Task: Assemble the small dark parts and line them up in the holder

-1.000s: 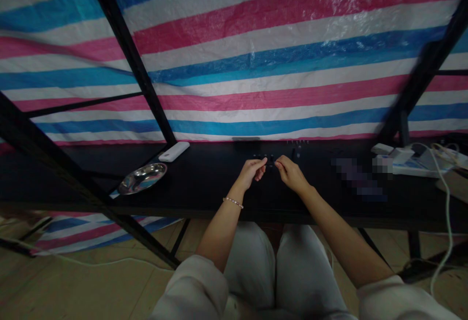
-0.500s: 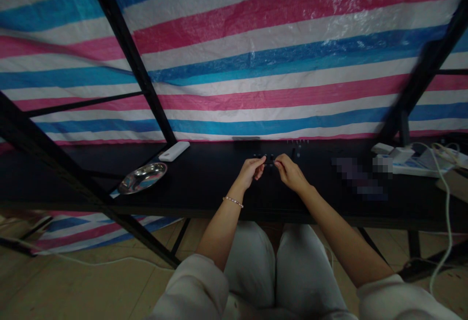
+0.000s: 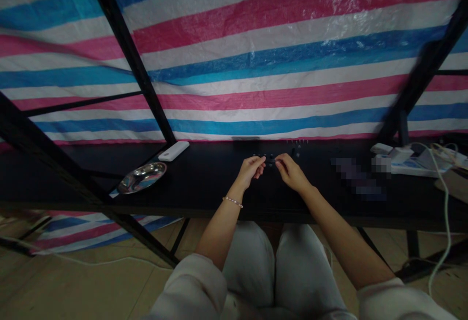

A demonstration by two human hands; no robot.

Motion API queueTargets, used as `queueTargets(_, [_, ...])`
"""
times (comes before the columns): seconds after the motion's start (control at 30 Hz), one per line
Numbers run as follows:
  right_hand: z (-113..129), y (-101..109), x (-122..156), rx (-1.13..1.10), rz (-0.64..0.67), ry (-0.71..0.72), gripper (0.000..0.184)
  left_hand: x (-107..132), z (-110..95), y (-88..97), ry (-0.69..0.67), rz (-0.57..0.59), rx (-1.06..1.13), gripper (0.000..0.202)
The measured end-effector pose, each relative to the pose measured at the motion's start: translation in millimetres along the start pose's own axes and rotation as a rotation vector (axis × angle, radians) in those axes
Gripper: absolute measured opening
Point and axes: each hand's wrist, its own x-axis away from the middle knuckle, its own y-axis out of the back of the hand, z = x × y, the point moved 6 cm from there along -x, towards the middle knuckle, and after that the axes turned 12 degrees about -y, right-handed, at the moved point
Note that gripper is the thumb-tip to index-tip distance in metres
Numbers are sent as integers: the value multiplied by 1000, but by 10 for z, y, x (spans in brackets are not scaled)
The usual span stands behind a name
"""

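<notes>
Over the black table, my left hand (image 3: 251,169) is closed, thumb and fingertips pinched together on something too small and dark to make out. Facing it a short way to the right, my right hand (image 3: 290,169) pinches one end of a thin, shiny, rod-like piece (image 3: 272,160) that points toward the left hand. Whether the two hands hold the same piece cannot be told. Just beyond the fingers lie several tiny dark and grey parts. A short dark upright part (image 3: 293,151) stands behind the right hand, and a row of small pointed pieces (image 3: 298,141) is at the table's back edge.
Left on the black table (image 3: 204,183) are a shiny metal dish (image 3: 143,178) and a white power bank-like block (image 3: 174,151). To the right sit a blurred-out flat object (image 3: 360,178), a white power strip (image 3: 413,166) and cables. Black frame posts flank the work area; striped sheeting hangs behind.
Both hands stay almost in place, still pinching. The right fingertips have shifted very slightly; nothing else visibly moves apart from a tiny shift of the camera.
</notes>
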Motion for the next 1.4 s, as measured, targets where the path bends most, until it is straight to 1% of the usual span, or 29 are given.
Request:
queueTargets(0.17, [-12, -73, -3, 25, 37, 38, 21, 1, -32, -27, -40, 33, -51, 30])
queueTargets(0.27, [-17, -85, -9, 46, 49, 52, 21, -3, -41, -18, -75, 12, -97, 29])
queueTargets(0.5, [44, -3, -8, 85, -34, 84, 20, -6, -106, 71, -152, -131, -120, 31])
queueTargets(0.6, [33, 52, -10, 86, -89, 69, 21, -6, -137, 144, -164, -225, -94, 31])
queueTargets(0.67, [20, 98, -11, 70, -140, 56, 21, -5, -135, 169, -160, -259, -75, 32])
queueTargets(0.73, [22, 126, -7, 47, -177, 61, 21, -6, -115, 140, -146, -218, -69, 32])
queueTargets(0.8, [43, 113, -1, 29, -173, 84, 20, -4, -91, 75, -134, -131, -72, 31])
queueTargets(0.9, [92, 29, 12, 7, -97, 133, 18, 8, -62, -16, -119, -9, -78, 30])
queueTargets(1.03, [124, -61, 24, -13, -5, 170, 17, 26, -34, -75, -76, 97, -66, 26])
queueTargets(1.1, [116, -66, 22, -20, 11, 158, 17, 32, -31, -81, -57, 119, -29, 23])
queueTargets(1.23, [88, -70, 25, -38, 59, 105, 17, 38, -25, -70, -31, 123, 37, 20])
queueTargets(1.4, [60, -58, 32, -72, 126, 14, 16, 42, 0, -89, -19, 162, -33, 25])
